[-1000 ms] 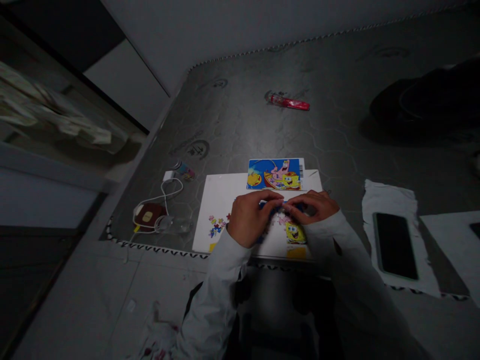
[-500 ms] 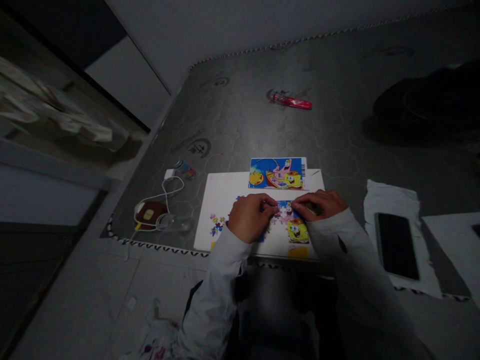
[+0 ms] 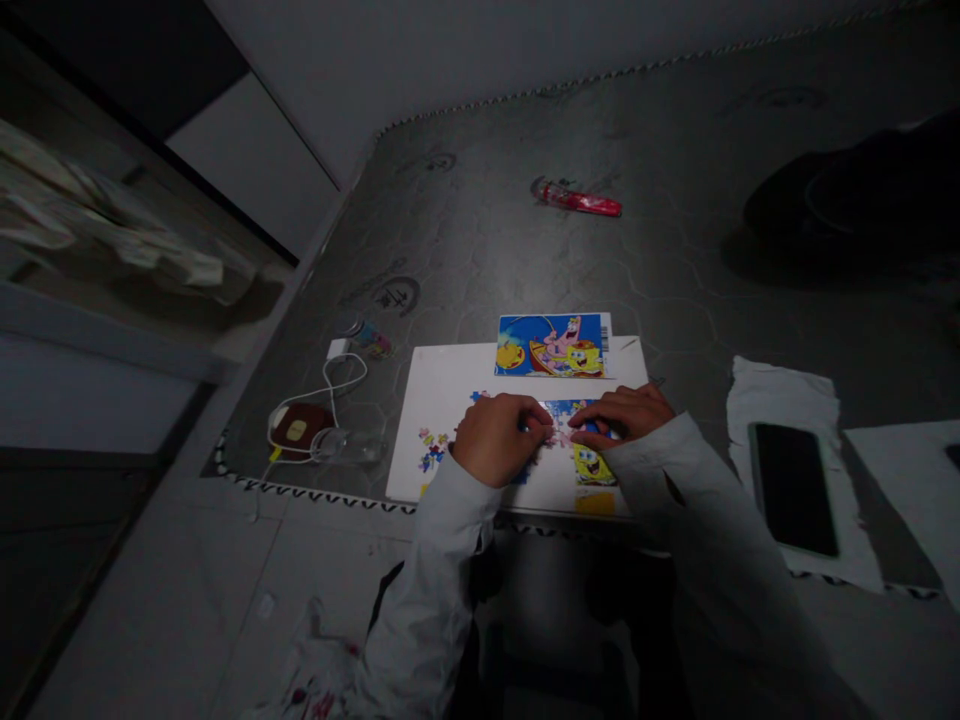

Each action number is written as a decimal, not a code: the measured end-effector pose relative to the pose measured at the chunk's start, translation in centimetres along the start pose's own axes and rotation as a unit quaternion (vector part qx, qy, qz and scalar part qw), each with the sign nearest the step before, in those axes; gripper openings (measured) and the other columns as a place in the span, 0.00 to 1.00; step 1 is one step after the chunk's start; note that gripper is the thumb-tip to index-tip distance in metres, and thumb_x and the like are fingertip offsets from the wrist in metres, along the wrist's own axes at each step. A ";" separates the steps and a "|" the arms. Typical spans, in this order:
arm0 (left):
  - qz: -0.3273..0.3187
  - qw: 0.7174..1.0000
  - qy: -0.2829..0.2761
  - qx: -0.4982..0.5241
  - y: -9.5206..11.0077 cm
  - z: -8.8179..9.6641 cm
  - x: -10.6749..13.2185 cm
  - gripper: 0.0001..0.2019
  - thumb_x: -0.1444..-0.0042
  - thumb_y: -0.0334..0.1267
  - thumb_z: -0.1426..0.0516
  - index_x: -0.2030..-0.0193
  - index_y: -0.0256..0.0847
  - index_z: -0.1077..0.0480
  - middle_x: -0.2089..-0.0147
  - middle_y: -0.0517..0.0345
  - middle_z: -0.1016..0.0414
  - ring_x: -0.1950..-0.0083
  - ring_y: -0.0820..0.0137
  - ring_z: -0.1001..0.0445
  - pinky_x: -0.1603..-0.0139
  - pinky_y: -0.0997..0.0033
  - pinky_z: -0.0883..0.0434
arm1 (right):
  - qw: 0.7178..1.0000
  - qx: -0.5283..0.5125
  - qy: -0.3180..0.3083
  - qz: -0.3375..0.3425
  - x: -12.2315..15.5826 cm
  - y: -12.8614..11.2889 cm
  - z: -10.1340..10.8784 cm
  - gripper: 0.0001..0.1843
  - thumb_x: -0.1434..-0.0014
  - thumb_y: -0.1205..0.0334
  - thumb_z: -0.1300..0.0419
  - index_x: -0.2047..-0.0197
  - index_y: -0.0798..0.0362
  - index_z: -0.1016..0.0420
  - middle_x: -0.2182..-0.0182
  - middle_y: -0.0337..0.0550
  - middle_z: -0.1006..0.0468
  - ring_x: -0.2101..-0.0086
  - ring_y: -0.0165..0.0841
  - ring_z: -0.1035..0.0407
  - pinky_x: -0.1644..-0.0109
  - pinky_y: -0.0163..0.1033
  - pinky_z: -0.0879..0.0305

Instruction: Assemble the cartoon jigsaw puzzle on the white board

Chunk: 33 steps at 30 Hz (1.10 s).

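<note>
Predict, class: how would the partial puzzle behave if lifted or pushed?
The partial puzzle looks made of interlocking pieces, so it may split when lifted. Lying flat on the white board, it would probably slide rather than tip.

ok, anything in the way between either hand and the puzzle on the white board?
Nothing visible: the fingertips of the left hand and right hand are right at the partly joined puzzle. The picture card lies beyond it, and loose pieces sit left of the left hand. Whatever is under the fingers is hidden.
</note>
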<state>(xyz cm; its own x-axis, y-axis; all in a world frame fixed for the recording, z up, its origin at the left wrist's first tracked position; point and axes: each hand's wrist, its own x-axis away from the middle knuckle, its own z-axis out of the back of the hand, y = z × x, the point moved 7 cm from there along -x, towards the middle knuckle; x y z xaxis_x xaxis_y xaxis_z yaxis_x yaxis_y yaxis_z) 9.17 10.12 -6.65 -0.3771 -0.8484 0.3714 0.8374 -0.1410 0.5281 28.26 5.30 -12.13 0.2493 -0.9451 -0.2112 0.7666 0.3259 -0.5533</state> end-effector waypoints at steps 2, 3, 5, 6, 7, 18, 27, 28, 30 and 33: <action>-0.002 1.000 0.003 -0.001 0.0 0.1 0.0 0.04 0.35 0.35 0.28 0.55 0.48 0.10 0.58 0.59 0.08 0.53 0.57 0.11 0.45 0.58 0.23 | 1.000 -0.003 -0.004 -0.004 0.0 0.0 0.0 0.08 0.27 0.48 0.30 0.51 0.37 0.10 0.69 0.35 0.16 0.63 0.37 0.24 0.49 0.48 0.43; -0.004 1.000 0.004 0.000 0.0 0.1 0.0 0.04 0.35 0.35 0.28 0.56 0.48 0.10 0.58 0.59 0.08 0.54 0.58 0.11 0.45 0.58 0.22 | 1.000 -0.004 -0.007 -0.005 0.0 0.0 0.0 0.08 0.27 0.48 0.30 0.51 0.37 0.10 0.69 0.35 0.16 0.63 0.37 0.24 0.49 0.48 0.43; -0.011 1.000 0.004 0.006 0.1 0.0 0.0 0.04 0.35 0.35 0.28 0.56 0.47 0.10 0.58 0.58 0.08 0.54 0.58 0.12 0.45 0.58 0.22 | 1.000 -0.008 -0.010 -0.008 -0.1 0.1 -0.1 0.08 0.27 0.48 0.30 0.51 0.37 0.10 0.69 0.35 0.16 0.63 0.37 0.24 0.49 0.48 0.43; -0.013 1.000 0.003 0.009 0.1 -0.1 -0.1 0.04 0.35 0.35 0.28 0.55 0.47 0.10 0.58 0.58 0.08 0.53 0.58 0.12 0.45 0.58 0.22 | 1.000 -0.011 -0.011 -0.009 -0.1 0.1 -0.1 0.08 0.27 0.48 0.30 0.51 0.37 0.10 0.69 0.35 0.16 0.63 0.37 0.24 0.49 0.48 0.43; -0.013 1.000 0.000 0.011 0.1 -0.3 -0.1 0.04 0.34 0.35 0.28 0.55 0.46 0.10 0.57 0.57 0.08 0.53 0.58 0.12 0.45 0.58 0.22 | 1.000 -0.014 -0.012 -0.009 -0.1 0.2 -0.1 0.08 0.27 0.48 0.30 0.50 0.37 0.10 0.69 0.35 0.16 0.63 0.37 0.24 0.49 0.48 0.43; -0.010 1.000 0.006 -0.011 0.2 -0.9 -0.4 0.03 0.36 0.34 0.26 0.57 0.46 0.11 0.56 0.56 0.08 0.50 0.56 0.11 0.46 0.60 0.23 | 1.000 -0.012 -0.010 -0.002 -0.1 -0.1 -0.1 0.09 0.26 0.48 0.31 0.50 0.39 0.11 0.68 0.36 0.15 0.62 0.37 0.23 0.49 0.48 0.43; 0.001 1.000 0.015 -0.006 -0.2 -0.9 -0.6 0.05 0.38 0.34 0.25 0.61 0.44 0.15 0.59 0.58 0.10 0.55 0.60 0.14 0.53 0.63 0.28 | 1.000 -0.010 -0.014 -0.004 0.0 0.0 -0.2 0.09 0.26 0.47 0.32 0.50 0.38 0.11 0.67 0.35 0.15 0.62 0.38 0.23 0.49 0.48 0.43; 0.001 1.000 0.014 -0.001 -0.2 -0.9 -0.6 0.05 0.39 0.33 0.25 0.62 0.44 0.15 0.60 0.59 0.11 0.56 0.61 0.15 0.54 0.64 0.29 | 1.000 -0.009 -0.012 -0.004 0.0 0.0 -0.2 0.09 0.26 0.47 0.31 0.50 0.38 0.11 0.67 0.35 0.15 0.62 0.37 0.23 0.49 0.48 0.43; 0.000 1.000 0.006 0.017 -0.4 -1.0 -0.9 0.06 0.39 0.32 0.25 0.63 0.44 0.17 0.63 0.61 0.13 0.59 0.64 0.17 0.56 0.66 0.31 | 1.000 -0.006 -0.009 -0.005 0.0 -0.1 -0.1 0.08 0.27 0.49 0.30 0.51 0.38 0.11 0.68 0.35 0.15 0.62 0.37 0.23 0.50 0.48 0.44; -0.004 0.998 -0.012 0.062 -0.8 -1.2 -1.3 0.07 0.41 0.31 0.25 0.63 0.42 0.18 0.66 0.64 0.16 0.63 0.67 0.19 0.59 0.68 0.34 | 1.000 -0.004 -0.011 -0.002 0.0 -0.3 -0.1 0.08 0.27 0.49 0.31 0.51 0.38 0.11 0.68 0.35 0.15 0.62 0.37 0.23 0.49 0.48 0.44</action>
<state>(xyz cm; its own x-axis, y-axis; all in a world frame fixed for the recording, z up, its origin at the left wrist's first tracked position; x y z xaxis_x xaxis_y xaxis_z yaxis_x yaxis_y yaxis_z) 9.52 10.75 -8.46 -0.3941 -0.8352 0.3836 0.7791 -0.0822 0.6215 28.01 5.19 -12.08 0.2590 -0.9469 -0.1904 0.7628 0.3214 -0.5611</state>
